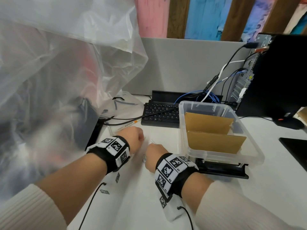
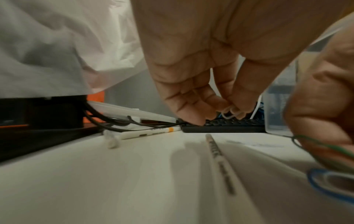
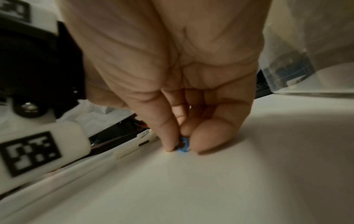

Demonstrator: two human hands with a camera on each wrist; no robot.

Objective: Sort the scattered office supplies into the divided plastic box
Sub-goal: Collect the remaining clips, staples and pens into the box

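Low over the white desk, my left hand (image 1: 134,137) (image 2: 226,116) pinches a white paper clip (image 2: 229,115) between thumb and fingertips. Just to its right, my right hand (image 1: 153,153) (image 3: 182,146) pinches a blue paper clip (image 3: 183,145) that touches the desk; the left wrist view shows blue (image 2: 329,184), green and orange clips under that hand. A white marker with an orange band (image 1: 128,125) (image 2: 145,134) lies beyond my left hand, and a second pen (image 2: 218,153) lies nearer. The clear plastic box (image 1: 206,103) with cardboard dividers (image 1: 209,122) stands right of both hands.
A black keyboard (image 1: 159,113) with a cable across it sits behind the hands. A large crumpled plastic sheet (image 1: 58,63) covers things at the left. A black computer tower (image 1: 279,72) with several cables stands at the back right. The box rests on a black tray (image 1: 222,170).
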